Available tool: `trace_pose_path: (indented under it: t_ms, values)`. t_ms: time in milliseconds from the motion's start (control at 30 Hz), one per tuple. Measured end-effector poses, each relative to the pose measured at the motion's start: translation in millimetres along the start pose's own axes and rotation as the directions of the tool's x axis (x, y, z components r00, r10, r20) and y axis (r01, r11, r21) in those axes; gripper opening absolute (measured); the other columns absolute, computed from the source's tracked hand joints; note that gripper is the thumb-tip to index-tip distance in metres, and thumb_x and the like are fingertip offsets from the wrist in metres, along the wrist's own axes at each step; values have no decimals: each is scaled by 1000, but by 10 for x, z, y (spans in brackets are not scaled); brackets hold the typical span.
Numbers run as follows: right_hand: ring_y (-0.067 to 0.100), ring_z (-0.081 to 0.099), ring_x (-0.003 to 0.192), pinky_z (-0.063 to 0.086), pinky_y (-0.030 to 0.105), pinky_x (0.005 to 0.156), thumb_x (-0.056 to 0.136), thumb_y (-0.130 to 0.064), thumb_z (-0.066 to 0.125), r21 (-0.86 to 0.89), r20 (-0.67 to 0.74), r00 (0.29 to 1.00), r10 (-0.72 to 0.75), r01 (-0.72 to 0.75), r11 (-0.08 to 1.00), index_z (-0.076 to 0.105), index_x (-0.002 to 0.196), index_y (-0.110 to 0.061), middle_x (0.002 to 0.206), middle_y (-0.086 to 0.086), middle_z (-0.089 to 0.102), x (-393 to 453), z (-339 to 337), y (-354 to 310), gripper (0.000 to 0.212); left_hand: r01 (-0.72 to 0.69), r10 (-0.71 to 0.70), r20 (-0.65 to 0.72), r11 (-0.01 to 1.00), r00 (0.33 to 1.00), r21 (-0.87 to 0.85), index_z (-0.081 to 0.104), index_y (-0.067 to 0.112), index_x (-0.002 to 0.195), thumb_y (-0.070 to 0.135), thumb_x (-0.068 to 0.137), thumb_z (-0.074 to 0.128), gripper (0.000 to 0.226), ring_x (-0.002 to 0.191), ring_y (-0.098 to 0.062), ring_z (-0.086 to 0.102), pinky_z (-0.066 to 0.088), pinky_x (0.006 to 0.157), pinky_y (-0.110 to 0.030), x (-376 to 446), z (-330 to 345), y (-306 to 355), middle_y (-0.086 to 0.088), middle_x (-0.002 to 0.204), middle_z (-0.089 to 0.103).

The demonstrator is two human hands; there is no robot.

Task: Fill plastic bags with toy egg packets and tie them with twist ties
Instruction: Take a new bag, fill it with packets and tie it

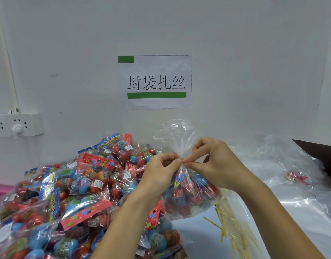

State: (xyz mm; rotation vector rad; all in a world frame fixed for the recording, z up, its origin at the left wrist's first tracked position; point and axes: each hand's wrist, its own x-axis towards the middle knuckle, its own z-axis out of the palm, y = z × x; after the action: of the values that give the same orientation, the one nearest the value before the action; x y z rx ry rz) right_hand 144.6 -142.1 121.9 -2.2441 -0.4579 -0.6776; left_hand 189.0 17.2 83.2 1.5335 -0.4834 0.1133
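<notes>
Tying step was in hand — left hand [162, 165] and right hand [207, 159] both pinched the twist tie [182, 159] at the gathered neck of the filled plastic bag [190, 189], beside the egg-packet pile [71, 193]. Next likely needed more twists — neck kept bunched tight.

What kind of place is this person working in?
Probably a packing station in a small factory or workshop: a white paper wall sign with green bars labels the bench, a heap of colourful toy egg packets awaits bagging, and loose yellow twist ties lie ready.
</notes>
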Motion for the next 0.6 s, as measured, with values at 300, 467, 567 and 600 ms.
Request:
trace_pose_path:
  t_ms: [300,467,567,600]
  values:
    - [0,59,55,42,10,47,93,-30,66,123,-109,976,188,-175,977,80,77,-27,60,-15,67,23,-162,37,22,-36,43,40,989,998,-142,75,20,83,10,94,66,17,75,-11,69,53,68,-20,7,-42,75,2,77,73]
    - [3,70,72,56,21,70,90,-39,69,176,102,958,266,-281,943,81,81,-32,75,-12,75,-9,-169,19,17,-106,123,142,987,982,-116,75,22,80,10,95,63,23,76,-12,69,54,70,-21,-26,-68,118,-1,80,72]
    - [9,74,76,60,31,76,87,-39,75,202,176,952,251,-284,937,81,81,-29,79,-3,77,-27,-181,-8,13,-134,145,160,988,976,-79,75,22,81,10,97,62,23,79,-15,70,55,73,-22,-32,-71,126,-2,83,73]
    - [11,74,75,60,32,76,87,-36,76,210,164,955,246,-278,938,81,80,-28,78,-1,77,-26,-180,-11,12,-135,146,164,988,976,-76,75,23,81,11,97,62,24,79,-14,70,55,72,-23,-33,-74,125,-2,82,73]
